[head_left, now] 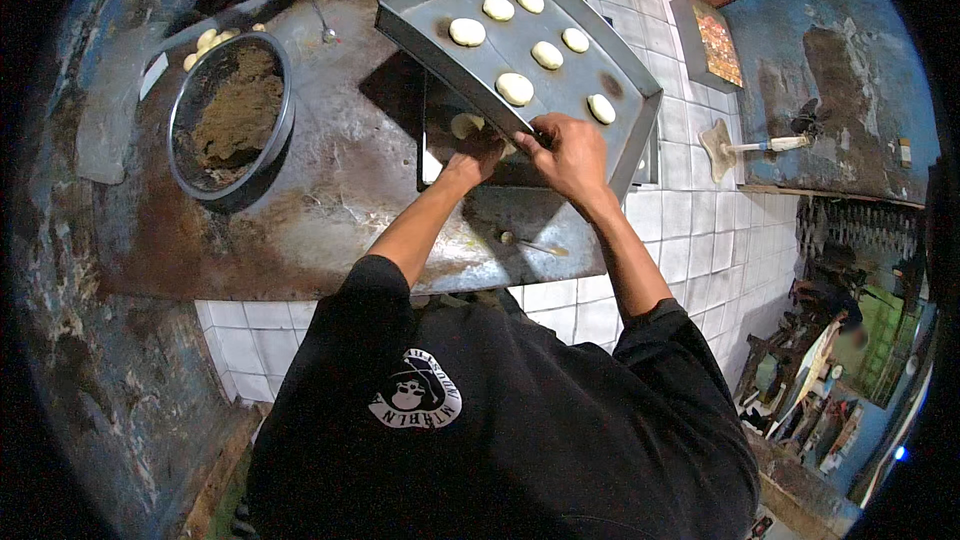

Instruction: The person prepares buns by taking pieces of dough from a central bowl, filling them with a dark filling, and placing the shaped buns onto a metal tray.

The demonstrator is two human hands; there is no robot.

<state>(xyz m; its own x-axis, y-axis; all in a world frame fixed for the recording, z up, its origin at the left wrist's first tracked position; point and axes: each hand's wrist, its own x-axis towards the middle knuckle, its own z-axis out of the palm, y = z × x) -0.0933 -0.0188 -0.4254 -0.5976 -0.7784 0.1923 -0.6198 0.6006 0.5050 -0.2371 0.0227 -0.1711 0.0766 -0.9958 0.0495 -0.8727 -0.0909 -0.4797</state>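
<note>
My right hand [572, 155] is closed around the near rim of a deep metal baking tray [568, 90], thumb on its outer side. The tray is held up at a tilt, with several flattened pale dough rounds [514, 89] spread inside it. Below it, my left hand [482, 156] reaches under the near left side; its fingers are in shadow and partly hidden. Close to those fingers shows another pale dough round [466, 125], over a dark flat tray [432, 125] that the raised tray mostly covers.
On the worn metal table [330, 120] at left stands a grey basin [286, 135] of brown crumbly filling [237, 105], with dough balls [207, 39] behind it. A thin spoon-like tool [535, 243] lies near the front edge. White tiles, a box [708, 40] and a scraper [720, 150] are at right.
</note>
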